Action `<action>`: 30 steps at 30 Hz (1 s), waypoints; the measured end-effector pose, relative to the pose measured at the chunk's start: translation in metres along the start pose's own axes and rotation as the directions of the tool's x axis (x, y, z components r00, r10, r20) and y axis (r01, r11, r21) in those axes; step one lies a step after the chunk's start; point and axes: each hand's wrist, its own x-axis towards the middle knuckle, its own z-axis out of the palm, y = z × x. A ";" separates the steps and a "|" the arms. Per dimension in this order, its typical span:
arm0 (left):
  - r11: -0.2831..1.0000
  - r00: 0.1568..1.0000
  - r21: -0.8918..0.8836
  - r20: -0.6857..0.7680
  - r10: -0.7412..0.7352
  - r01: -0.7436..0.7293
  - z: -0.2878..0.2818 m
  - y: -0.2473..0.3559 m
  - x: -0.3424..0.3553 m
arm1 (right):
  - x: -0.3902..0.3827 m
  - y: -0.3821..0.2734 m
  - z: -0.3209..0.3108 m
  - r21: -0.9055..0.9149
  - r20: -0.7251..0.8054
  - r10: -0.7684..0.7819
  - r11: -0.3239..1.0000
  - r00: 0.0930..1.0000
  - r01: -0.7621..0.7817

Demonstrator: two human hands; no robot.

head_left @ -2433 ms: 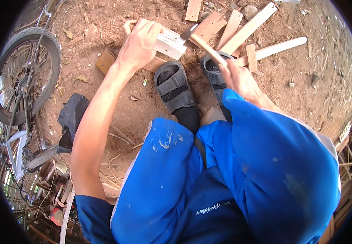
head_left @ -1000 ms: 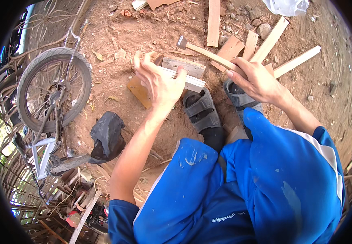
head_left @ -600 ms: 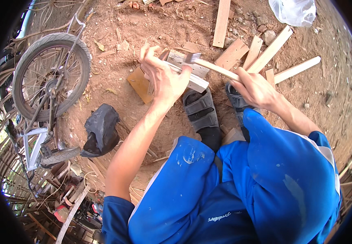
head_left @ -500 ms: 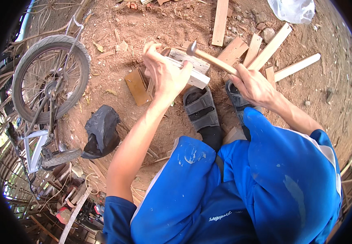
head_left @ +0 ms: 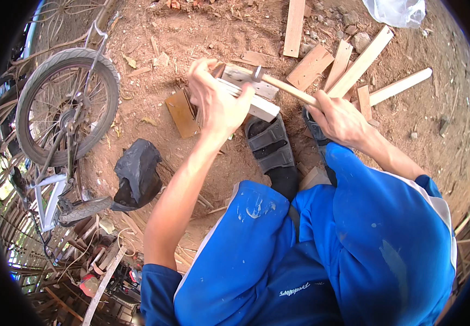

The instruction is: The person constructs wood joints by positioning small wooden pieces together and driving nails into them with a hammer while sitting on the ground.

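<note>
Strip [head_left: 265, 109] lies at left sandal's [head_left: 270, 148] toe, left hand [head_left: 220, 102] grasping it, thumb along top, probably for steadiness. Right hand [head_left: 343, 120] clasps hammer [head_left: 286, 88] far from its head, likely for swing; head hovers by holed board [head_left: 266, 90] beyond strip, contact unclear. Loose boards [head_left: 359, 66] fan out rightward, presumably kept within reach.

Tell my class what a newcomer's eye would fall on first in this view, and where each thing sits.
Probably the bright blue trousers, spread large across the lower middle and right. Next, above centre, comes the hammer in the right hand, its head near the left hand, which grips a pale wooden piece. On the left, the spoked bicycle wheel also stands out.
</note>
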 end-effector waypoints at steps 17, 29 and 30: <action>0.996 0.999 -0.074 0.015 -0.039 0.041 -0.016 0.000 -0.014 | -0.010 -0.015 -0.015 0.306 0.038 0.235 0.922 0.971 -0.235; 0.980 0.993 -0.199 -0.114 -0.023 0.000 -0.031 -0.007 -0.048 | -0.013 0.002 -0.049 0.154 0.065 0.076 0.984 0.995 -0.085; 0.981 0.991 -0.192 -0.128 -0.027 0.002 -0.032 -0.009 -0.055 | -0.014 0.004 -0.047 0.184 0.081 0.074 0.979 0.994 -0.088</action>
